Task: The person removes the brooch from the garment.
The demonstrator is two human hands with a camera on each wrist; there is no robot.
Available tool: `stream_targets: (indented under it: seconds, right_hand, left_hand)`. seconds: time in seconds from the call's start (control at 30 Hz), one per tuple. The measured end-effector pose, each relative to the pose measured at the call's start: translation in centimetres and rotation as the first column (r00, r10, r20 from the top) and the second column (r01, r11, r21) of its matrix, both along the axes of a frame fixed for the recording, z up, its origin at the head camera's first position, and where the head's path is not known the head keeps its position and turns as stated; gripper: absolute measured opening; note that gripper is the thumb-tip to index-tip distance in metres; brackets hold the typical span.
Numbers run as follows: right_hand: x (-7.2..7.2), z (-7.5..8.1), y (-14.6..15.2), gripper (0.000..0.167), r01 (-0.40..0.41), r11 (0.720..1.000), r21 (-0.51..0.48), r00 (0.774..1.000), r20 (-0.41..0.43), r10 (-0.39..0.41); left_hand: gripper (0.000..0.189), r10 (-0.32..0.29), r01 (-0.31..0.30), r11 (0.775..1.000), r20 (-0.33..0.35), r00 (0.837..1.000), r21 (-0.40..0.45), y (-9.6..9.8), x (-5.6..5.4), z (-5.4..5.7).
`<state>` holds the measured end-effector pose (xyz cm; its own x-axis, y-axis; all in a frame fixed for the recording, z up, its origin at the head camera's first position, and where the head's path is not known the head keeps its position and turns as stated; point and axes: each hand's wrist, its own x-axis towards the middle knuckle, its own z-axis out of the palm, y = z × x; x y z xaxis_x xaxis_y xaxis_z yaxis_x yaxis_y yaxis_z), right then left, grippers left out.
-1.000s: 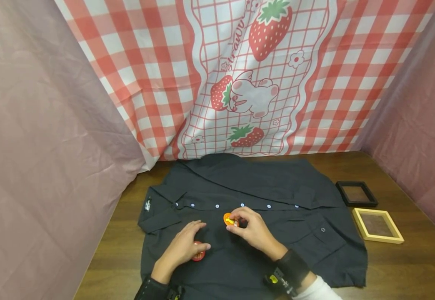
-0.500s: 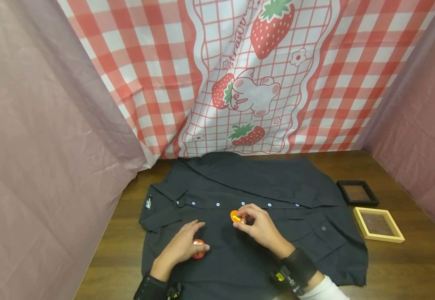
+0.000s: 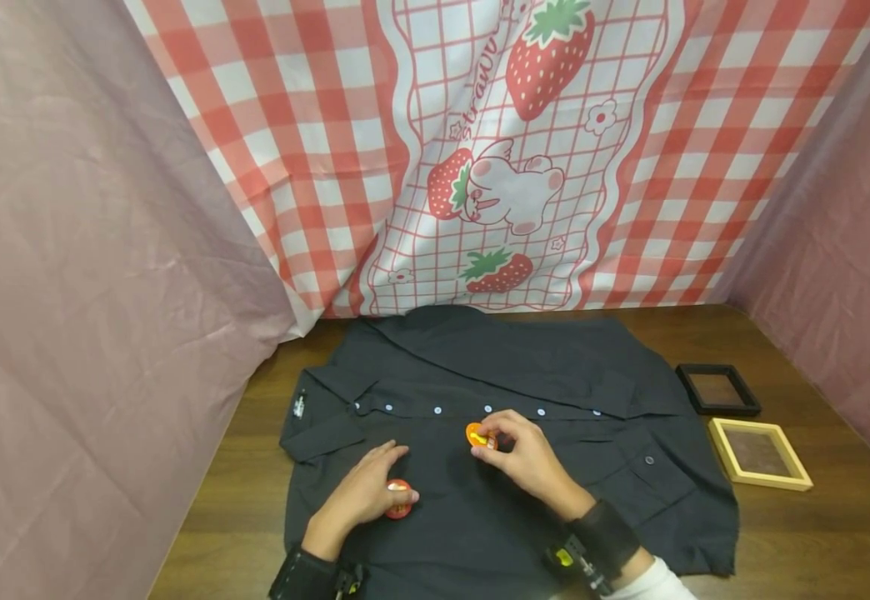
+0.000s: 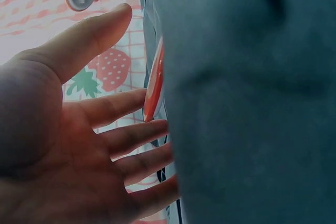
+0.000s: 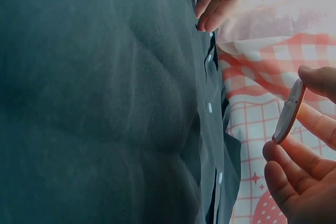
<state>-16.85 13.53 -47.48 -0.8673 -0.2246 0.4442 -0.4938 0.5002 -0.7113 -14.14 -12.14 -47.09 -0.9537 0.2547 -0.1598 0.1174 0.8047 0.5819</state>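
A dark button-up shirt (image 3: 465, 525) lies spread on the table. My right hand (image 3: 522, 457) pinches a round orange button badge (image 3: 474, 433) by its edge, raised over the shirt front. In the right wrist view, the badge's white back (image 5: 288, 109) shows its pin side. A red button badge (image 3: 398, 510) rests on the shirt below the collar. Beside it is my left hand (image 3: 360, 493), thumb stretched over the badge in the head view. The left wrist view has those fingers (image 4: 131, 140) extended, with the index tip right at the badge's rim.
To the right of the shirt, a black square frame (image 3: 742, 400) and a pale yellow one (image 3: 772, 482) lie on the wooden table (image 3: 802, 542). Behind hangs a red checked strawberry cloth (image 3: 315, 167). Pink drapes (image 3: 105, 333) close off both sides.
My right hand has shifted slightly to the right with the orange badge still in its fingers. The left hand has stayed by the red badge.
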Motion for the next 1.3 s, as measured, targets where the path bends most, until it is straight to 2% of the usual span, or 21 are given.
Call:
stream_targets:
  seconds: [0.4, 0.7, 0.8, 1.07, 1.3]
  right_hand:
    - [-0.1, 0.2, 0.6, 0.021, 0.031, 0.999, 0.024, 0.999, -0.015, -0.031]
    - [0.2, -0.3, 1.6, 0.021, 0.096, 0.993, 0.062, 0.995, -0.036, -0.094]
    - [0.1, -0.2, 1.9, 0.022, 0.106, 0.992, 0.066, 0.994, -0.041, -0.104]
    - [-0.1, 0.2, 2.6, 0.027, 0.069, 0.997, 0.046, 0.995, -0.074, -0.065]
    - [-0.2, 0.2, 3.1, 0.028, 0.054, 0.997, 0.048, 0.996, -0.072, -0.051]
  left_hand:
    - [0.068, -0.025, 0.025, 1.0, -0.038, 0.999, 0.014, -0.4, -0.1, 0.2]
    - [0.068, -0.046, 0.045, 0.998, 0.013, 0.999, 0.044, -0.4, 0.1, 0.1]
    - [0.068, -0.055, 0.055, 0.998, 0.001, 0.998, 0.026, -0.3, 0.0, 0.2]
    - [0.067, -0.073, 0.074, 0.997, -0.022, 0.997, 0.017, -0.2, -0.1, 0.6]
    - [0.067, -0.073, 0.075, 0.997, -0.05, 0.996, 0.025, -0.2, -0.1, 0.1]
